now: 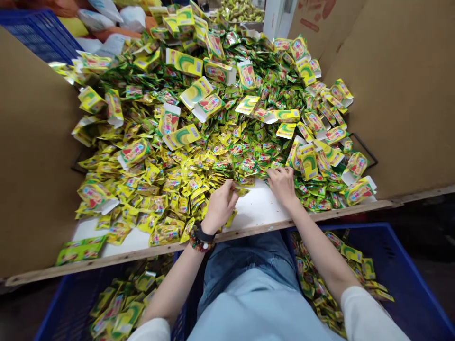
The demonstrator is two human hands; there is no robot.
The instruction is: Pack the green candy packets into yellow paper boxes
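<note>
A big heap of small shiny packets covers the white tabletop point(256, 208). Yellow packets point(177, 203) lie mostly on the left, green packets point(249, 163) mostly on the right. My left hand point(221, 206), with a dark band and beads on its wrist, is closed in a pinch at the heap's front edge. A small yellow packet point(242, 192) sticks out by its fingertips. My right hand point(282, 184) has its fingers curled down against the green packets; what they grip, if anything, is hidden. Bare white surface shows between the two hands.
Open yellow-green boxes point(185, 61) lie scattered over the heap. Cardboard walls stand at left point(31, 156) and right point(398, 104). Below the wooden table edge point(249, 232), blue crates at left point(60, 303) and right point(401, 274) hold filled-looking boxes. Sacks point(131, 19) lie behind.
</note>
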